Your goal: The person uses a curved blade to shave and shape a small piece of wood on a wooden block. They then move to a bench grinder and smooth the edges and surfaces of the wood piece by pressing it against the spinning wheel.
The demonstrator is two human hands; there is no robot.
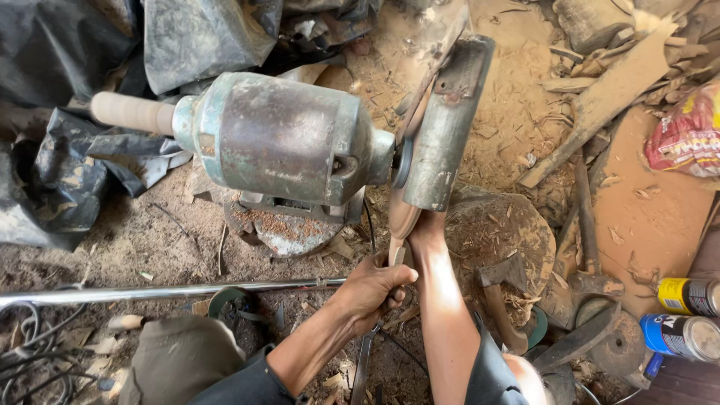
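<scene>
A rusty green bench grinder motor (277, 139) lies on the dusty ground, its wheel under a grey metal guard (448, 124). A flat, curved brown wooden piece (403, 214) runs up along the wheel beneath the guard. My left hand (373, 289) is closed around its lower end, next to a thin metal rod (172, 291). My right hand (427, 225) reaches up to the piece just below the guard, and its fingers are mostly hidden there. A pale sanding drum (131, 112) sticks out of the motor's left end.
Black plastic sheeting (67, 67) covers the back left. Sawdust and wood offcuts (607, 94) lie at the right, with a hatchet (499, 296) by my right forearm. Spray cans (686, 315) and a red printed bag (686, 135) sit at the right edge. Cables (30, 352) coil at the lower left.
</scene>
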